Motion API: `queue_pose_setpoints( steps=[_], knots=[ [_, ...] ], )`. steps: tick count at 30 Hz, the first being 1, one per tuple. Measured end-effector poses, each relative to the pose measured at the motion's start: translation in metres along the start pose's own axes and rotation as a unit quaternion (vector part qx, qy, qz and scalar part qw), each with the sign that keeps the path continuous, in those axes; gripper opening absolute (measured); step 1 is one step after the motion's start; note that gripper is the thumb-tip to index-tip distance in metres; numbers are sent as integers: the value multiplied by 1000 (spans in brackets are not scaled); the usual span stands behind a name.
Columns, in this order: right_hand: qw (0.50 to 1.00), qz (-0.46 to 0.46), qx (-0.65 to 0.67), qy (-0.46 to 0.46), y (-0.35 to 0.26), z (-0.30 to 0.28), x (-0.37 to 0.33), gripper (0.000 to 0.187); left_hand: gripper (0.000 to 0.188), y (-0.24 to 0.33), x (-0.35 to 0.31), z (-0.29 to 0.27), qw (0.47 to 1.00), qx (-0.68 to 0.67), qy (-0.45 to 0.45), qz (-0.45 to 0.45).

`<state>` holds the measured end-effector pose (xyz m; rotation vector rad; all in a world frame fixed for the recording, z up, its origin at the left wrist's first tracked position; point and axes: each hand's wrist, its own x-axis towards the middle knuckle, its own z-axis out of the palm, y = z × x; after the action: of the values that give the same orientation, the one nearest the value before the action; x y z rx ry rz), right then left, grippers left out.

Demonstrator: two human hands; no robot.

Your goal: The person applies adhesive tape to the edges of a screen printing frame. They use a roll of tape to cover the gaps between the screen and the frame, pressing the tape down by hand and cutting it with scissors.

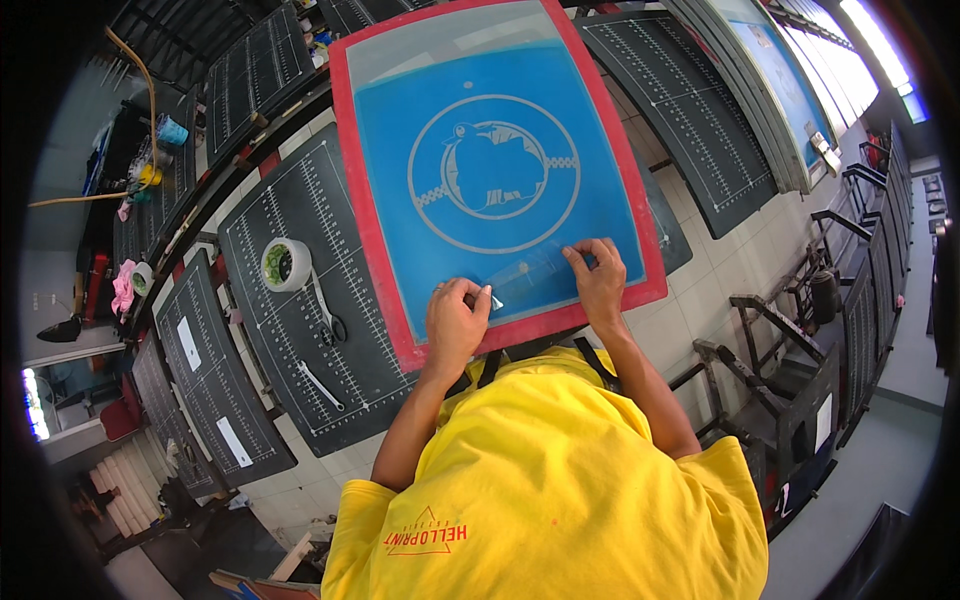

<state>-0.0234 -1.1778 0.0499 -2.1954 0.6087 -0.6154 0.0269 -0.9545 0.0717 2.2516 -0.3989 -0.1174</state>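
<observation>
In front of me lies a printing screen with a red frame (355, 150) and blue mesh (390, 210). Its pale design shows a bird-like figure inside a double ring. A strip of clear tape (527, 272) stretches between my hands over the lower part of the mesh. My left hand (458, 322) pinches its left end near the bottom red edge. At the other end, the fingertips of my right hand (600, 280) are closed on the tape by the lower right of the screen. I cannot tell whether the strip touches the mesh.
On a dark gridded board (300, 200) at the left lie a white tape roll (286, 264), scissors (328, 312) and a wrench (322, 387). More gridded boards (690, 110) ring the screen. Metal rack arms (770, 320) stand at the right. A blue cup (172, 131) sits at the far left.
</observation>
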Motion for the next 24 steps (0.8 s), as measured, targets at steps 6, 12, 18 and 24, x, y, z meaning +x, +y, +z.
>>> queue_pose_setpoints(
  steps=[6,12,18,24],
  knots=[
    [997,-45,-64,4,1,0,0,18,24,-2,3,1,999,26,7,17],
    [991,-77,-113,3,1,2,-1,19,24,-3,6,1,999,43,4,20],
    [994,-48,-96,-11,3,4,-2,19,24,-7,6,4,999,40,3,13],
    [994,-49,-97,-14,1,4,0,19,24,-5,8,3,999,38,-5,2]
  ],
)
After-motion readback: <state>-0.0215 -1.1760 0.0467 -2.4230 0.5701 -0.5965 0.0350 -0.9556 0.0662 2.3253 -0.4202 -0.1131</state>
